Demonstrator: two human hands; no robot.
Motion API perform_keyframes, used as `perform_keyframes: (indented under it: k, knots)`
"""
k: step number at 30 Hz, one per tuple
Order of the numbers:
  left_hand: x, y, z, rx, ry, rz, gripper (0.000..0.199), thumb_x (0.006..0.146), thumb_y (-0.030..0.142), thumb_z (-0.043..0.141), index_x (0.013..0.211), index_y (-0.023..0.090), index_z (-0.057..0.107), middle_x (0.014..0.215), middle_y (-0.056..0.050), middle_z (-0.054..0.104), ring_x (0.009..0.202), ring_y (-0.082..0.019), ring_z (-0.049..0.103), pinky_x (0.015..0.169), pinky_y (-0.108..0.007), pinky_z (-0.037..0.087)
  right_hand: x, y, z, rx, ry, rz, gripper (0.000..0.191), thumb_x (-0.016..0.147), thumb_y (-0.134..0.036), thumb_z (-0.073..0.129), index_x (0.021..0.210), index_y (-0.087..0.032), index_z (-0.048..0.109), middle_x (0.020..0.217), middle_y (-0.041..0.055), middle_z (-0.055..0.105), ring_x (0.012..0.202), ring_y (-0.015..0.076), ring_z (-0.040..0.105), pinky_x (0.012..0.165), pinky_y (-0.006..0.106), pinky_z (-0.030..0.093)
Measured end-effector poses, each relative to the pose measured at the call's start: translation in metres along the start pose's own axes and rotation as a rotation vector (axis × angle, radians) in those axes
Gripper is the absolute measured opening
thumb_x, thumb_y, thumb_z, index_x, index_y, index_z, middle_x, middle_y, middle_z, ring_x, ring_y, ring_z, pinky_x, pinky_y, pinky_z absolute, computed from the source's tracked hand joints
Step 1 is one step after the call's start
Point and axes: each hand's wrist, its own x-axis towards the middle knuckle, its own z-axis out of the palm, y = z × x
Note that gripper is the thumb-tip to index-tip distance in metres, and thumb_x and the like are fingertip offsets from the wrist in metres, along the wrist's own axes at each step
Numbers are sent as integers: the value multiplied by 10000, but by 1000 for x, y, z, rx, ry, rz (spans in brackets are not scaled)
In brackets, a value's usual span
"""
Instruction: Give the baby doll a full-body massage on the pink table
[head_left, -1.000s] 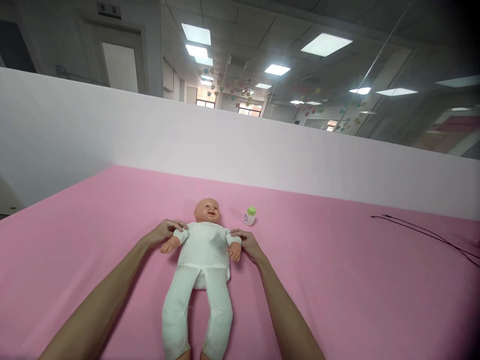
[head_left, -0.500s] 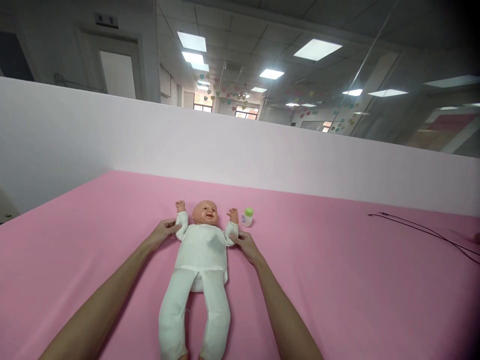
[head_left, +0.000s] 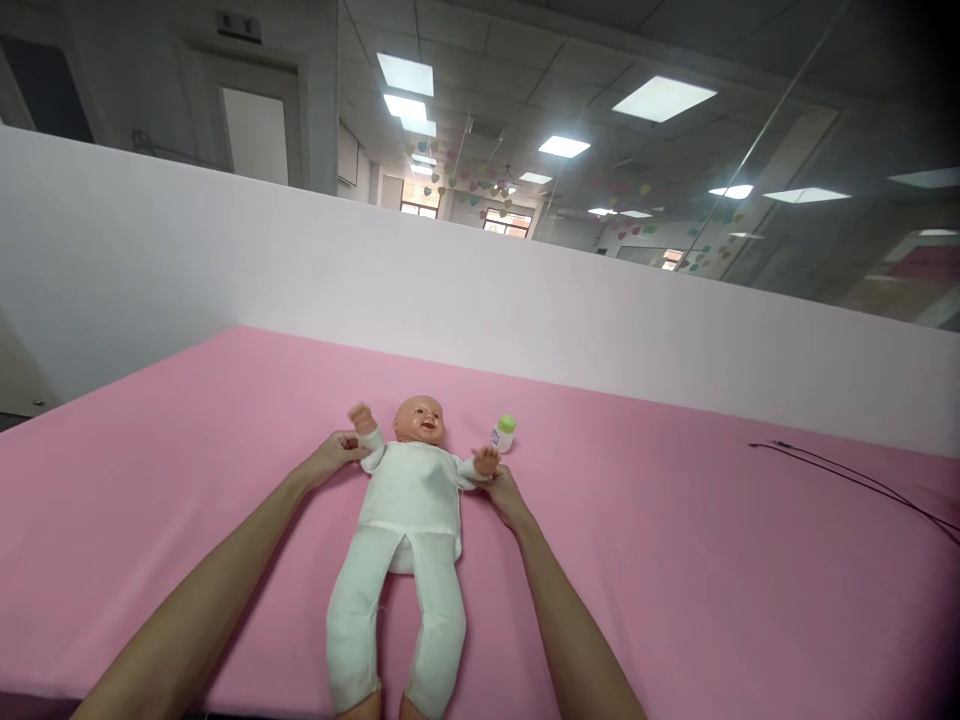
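A baby doll (head_left: 414, 490) in a white cloth top and trousers lies on its back, its head away from me. On the left, my left hand (head_left: 331, 460) is closed on the doll's sleeved arm, with the thumb and fingers near the elbow. The doll's hand on that side is raised and slightly blurred. My right hand (head_left: 508, 495) grips the doll's other arm near the wrist, and some of its fingers are hidden behind the sleeve. Just beyond that arm stands a small bottle (head_left: 504, 434) with a green cap.
The doll lies on a pink-covered table (head_left: 225, 430). A low white wall (head_left: 450, 290) with glass above it borders the far side. Thin black cables (head_left: 847, 474) stretch across the right side of the table.
The doll's arm in my right hand has swung down and outward from upright. Its other arm has tilted slightly inward. The camera view has shifted a little.
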Motion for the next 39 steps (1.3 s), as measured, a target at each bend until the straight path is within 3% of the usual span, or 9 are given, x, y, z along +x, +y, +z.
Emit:
perform_keyframes:
  k: [5, 8, 12, 16, 21, 24, 31, 37, 39]
  knots:
    - [5, 1, 13, 95, 151, -69, 579, 782, 726, 736, 660, 166, 650, 601, -18, 602, 558, -143, 486, 597, -287, 391, 2, -1, 10, -155, 76, 7, 473, 750, -611, 824, 706, -144, 770, 662, 15, 699, 645, 175, 580, 649, 292, 418]
    - [7, -1, 16, 146, 199, -77, 602, 771, 746, 730, 615, 176, 610, 554, 4, 543, 520, -127, 428, 556, -282, 334, 3, -2, 13, -170, 93, 17, 519, 752, -659, 805, 693, -147, 743, 650, 11, 682, 633, 175, 570, 630, 285, 397]
    - [3, 0, 8, 12, 75, -33, 469, 812, 619, 781, 772, 157, 709, 724, -37, 677, 648, -158, 572, 660, -288, 437, 1, -1, 5, -65, -24, 18, 496, 748, -626, 835, 898, -154, 811, 905, 80, 782, 817, 241, 674, 793, 341, 499]
    - [0, -2, -6, -80, -57, -18, 369, 711, 427, 903, 951, 166, 800, 1013, -116, 766, 916, -254, 692, 855, -369, 531, 0, 1, -4, -11, -73, 31, 435, 681, -506, 912, 962, -184, 829, 1006, 91, 787, 949, 278, 689, 917, 412, 516]
    - [4, -6, -12, 25, -218, 55, 145, 614, 267, 911, 630, 182, 795, 1104, -160, 751, 1065, -305, 691, 933, -417, 543, 2, 6, -5, -35, -180, -41, 172, 618, -335, 908, 738, -237, 835, 977, 64, 758, 949, 254, 680, 904, 401, 525]
    - [5, -8, -11, 43, -224, 65, 114, 610, 238, 893, 606, 189, 790, 1071, -157, 757, 1029, -292, 699, 930, -423, 547, 3, 7, -4, -51, -192, -62, 59, 630, -277, 855, 637, -237, 812, 890, 53, 738, 876, 223, 675, 879, 387, 525]
    - [3, -11, -7, -23, 11, 20, 320, 648, 307, 901, 922, 165, 815, 1006, -119, 767, 891, -251, 689, 789, -355, 536, 1, 2, 2, -20, -67, -30, 256, 674, -352, 826, 900, -235, 852, 1021, 70, 792, 972, 271, 687, 906, 411, 536]
    - [11, -13, 10, 84, 302, -61, 446, 750, 570, 828, 740, 139, 713, 637, -15, 616, 564, -136, 523, 564, -267, 377, 0, 0, 9, 16, 9, 13, 379, 690, -437, 896, 958, -179, 822, 933, 64, 794, 847, 233, 689, 804, 358, 529]
    - [14, -17, 15, 99, 370, -84, 462, 754, 571, 823, 843, 129, 726, 645, -11, 620, 540, -132, 516, 548, -267, 374, 1, 3, 9, 12, 43, 19, 396, 715, -494, 883, 905, -154, 808, 845, 57, 773, 756, 201, 654, 735, 329, 507]
